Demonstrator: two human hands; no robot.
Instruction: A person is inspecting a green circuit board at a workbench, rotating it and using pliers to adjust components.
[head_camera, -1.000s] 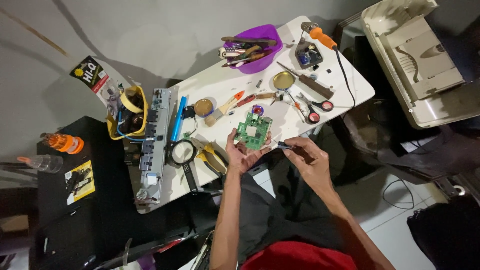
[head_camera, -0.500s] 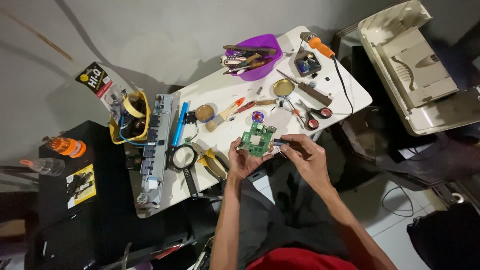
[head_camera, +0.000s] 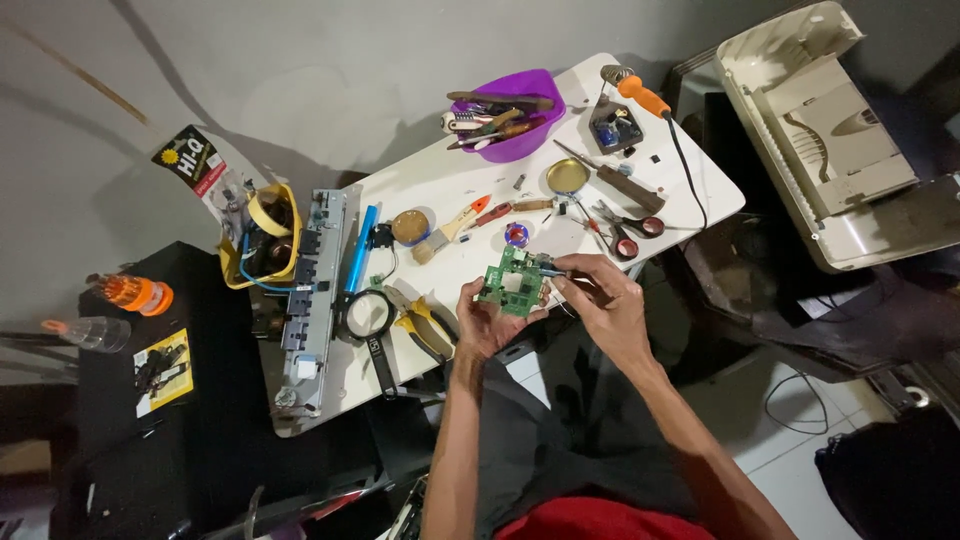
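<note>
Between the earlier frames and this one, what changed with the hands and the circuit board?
Little changed. The left hand holds the green circuit board as before. The right hand, which earlier held its thin tool just off the board's right side, has brought the tip onto the board's upper right edge. The tools on the white table lie where they were.

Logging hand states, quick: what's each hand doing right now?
Left hand: closed on the green circuit board.
Right hand: closed on a thin tool at the board.

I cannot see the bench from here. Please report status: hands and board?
Left hand grips green circuit board above white table edge. Right hand holds thin tool at board's edge. Yellow pliers close by left hand, apart.
</note>
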